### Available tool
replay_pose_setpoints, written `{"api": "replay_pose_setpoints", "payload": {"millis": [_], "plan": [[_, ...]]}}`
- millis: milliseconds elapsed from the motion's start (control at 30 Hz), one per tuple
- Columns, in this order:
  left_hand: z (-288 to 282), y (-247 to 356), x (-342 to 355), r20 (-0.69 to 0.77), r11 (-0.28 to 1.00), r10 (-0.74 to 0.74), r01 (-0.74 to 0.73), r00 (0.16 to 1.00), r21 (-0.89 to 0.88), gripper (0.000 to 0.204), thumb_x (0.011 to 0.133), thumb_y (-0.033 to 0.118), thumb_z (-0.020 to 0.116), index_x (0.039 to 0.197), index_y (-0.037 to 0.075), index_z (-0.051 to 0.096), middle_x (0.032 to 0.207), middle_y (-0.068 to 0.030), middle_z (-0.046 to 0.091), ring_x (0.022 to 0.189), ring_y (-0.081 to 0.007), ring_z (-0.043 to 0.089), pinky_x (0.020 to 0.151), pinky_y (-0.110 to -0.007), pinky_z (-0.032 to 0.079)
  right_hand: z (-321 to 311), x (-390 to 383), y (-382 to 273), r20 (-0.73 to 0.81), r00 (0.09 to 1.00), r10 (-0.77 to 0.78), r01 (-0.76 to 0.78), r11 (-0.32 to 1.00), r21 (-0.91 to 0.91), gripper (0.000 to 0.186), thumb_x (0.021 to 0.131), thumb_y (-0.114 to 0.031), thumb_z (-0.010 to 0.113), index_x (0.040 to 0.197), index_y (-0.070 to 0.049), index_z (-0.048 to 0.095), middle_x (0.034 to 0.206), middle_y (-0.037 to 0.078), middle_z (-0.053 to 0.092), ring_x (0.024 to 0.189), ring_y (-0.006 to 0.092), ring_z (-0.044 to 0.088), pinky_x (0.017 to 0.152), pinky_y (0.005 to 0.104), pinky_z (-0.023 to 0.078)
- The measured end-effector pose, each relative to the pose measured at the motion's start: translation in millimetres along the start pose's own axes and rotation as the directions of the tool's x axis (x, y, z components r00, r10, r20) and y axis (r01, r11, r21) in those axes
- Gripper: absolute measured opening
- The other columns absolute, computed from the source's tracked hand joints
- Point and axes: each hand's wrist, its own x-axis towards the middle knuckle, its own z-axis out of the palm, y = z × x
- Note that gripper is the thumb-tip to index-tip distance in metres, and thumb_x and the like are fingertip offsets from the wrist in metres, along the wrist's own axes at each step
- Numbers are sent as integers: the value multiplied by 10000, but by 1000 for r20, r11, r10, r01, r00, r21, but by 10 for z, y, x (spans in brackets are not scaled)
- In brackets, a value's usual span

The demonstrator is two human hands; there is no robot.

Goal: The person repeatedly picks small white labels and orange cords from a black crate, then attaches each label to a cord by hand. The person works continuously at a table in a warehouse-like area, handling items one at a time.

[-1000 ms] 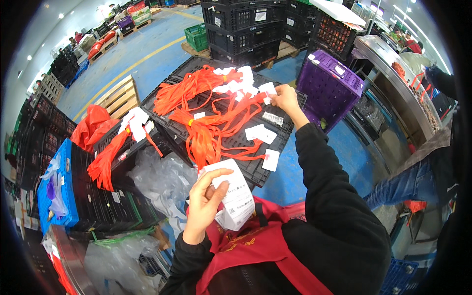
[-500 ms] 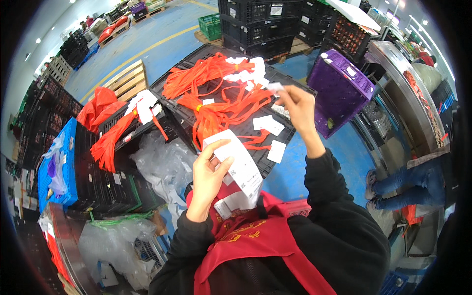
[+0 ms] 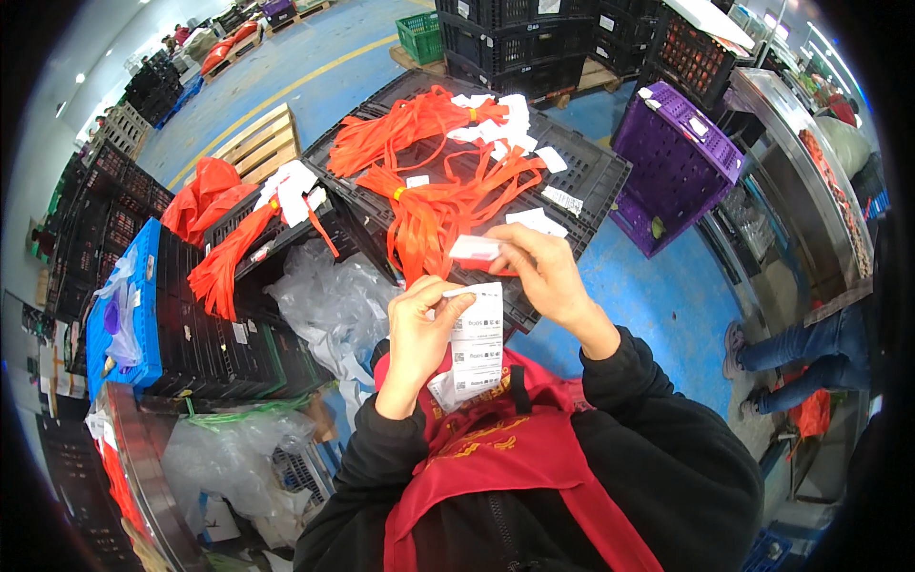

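Observation:
My left hand (image 3: 419, 329) pinches the top of a strip of white printed labels (image 3: 478, 336), which hangs down in front of my red apron (image 3: 481, 443). Close beside it, my right hand (image 3: 548, 272) grips a small white tag (image 3: 475, 249) between thumb and fingers; orange shows along the tag's lower edge. Just beyond both hands, bundles of orange straps (image 3: 424, 224) lie on a black crate surface (image 3: 596, 176). One bundle has a yellow tie (image 3: 399, 193). White tags (image 3: 537, 222) are spread at the strap ends.
Another strap bundle (image 3: 229, 257) with tags lies over a black crate on the left. Clear plastic bags (image 3: 334, 286) hang beneath it. A purple crate (image 3: 677, 162) stands at the right, near a person's legs (image 3: 810, 357). Black crates (image 3: 515, 43) are stacked behind.
My right hand has come down and nearer from the far tags and now holds a tag by the label strip. The strip hangs straighter in my left hand. The view has shifted slightly.

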Motion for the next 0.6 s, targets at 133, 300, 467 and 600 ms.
{"api": "replay_pose_setpoints", "payload": {"millis": [133, 300, 467, 600], "plan": [[24, 43, -23, -9, 985, 41, -39, 999, 167, 146, 865, 48, 851, 963, -39, 787, 742, -50, 653, 652, -101, 572, 597, -281, 437, -17, -58, -76, 184, 981, -64, 84, 991, -103, 187, 970, 18, 611, 1126, -17, 707, 943, 182, 732, 866, 339, 743, 746, 377, 562], [28, 52, 1, -32, 972, 46, -38, 998, 230, 171, 851, 73, 858, 940, -43, 770, 700, -94, 624, 598, -148, 548, 565, -321, 421, -101, -85, -178, 260, 964, -57, 107, 978, -181, 177, 969, -39, 633, 1126, -30, 714, 970, 190, 735, 902, 382, 724, 758, 414, 555], [31, 73, -14, -68, 965, 22, -3, 997, 263, 215, 829, 106, 862, 840, -52, 716, 658, -141, 540, 569, -224, 502, 559, -376, 388, -135, -91, -212, 261, 956, -131, 178, 970, -164, 173, 958, -52, 655, 1115, -37, 726, 946, 147, 754, 879, 367, 710, 762, 434, 542], [4, 19, -45, -26, 948, 77, -65, 997, 313, 175, 876, 83, 823, 858, -62, 728, 673, -94, 616, 575, -133, 554, 546, -321, 413, -84, -153, -183, 132, 969, -210, 232, 955, -186, 99, 947, -92, 682, 1013, -38, 732, 890, 124, 740, 836, 336, 699, 752, 414, 512]]}}
